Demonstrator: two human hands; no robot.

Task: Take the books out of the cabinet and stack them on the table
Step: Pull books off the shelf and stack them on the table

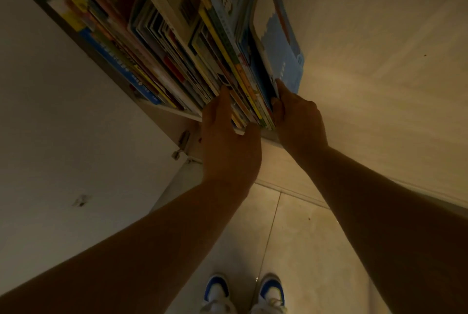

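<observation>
Both bare arms reach forward, left hand (pixel 229 136) and right hand (pixel 297 116) curled, gripping.

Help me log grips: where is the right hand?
Head view, right of centre: the right hand grips the batch of books beside the light blue book.

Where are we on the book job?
Early. Done: nothing visible; no table or stack in view. In hand: left hand and right hand bracket a clump of books at the row's right end. Left: the full shelf, including the light blue book.
</observation>
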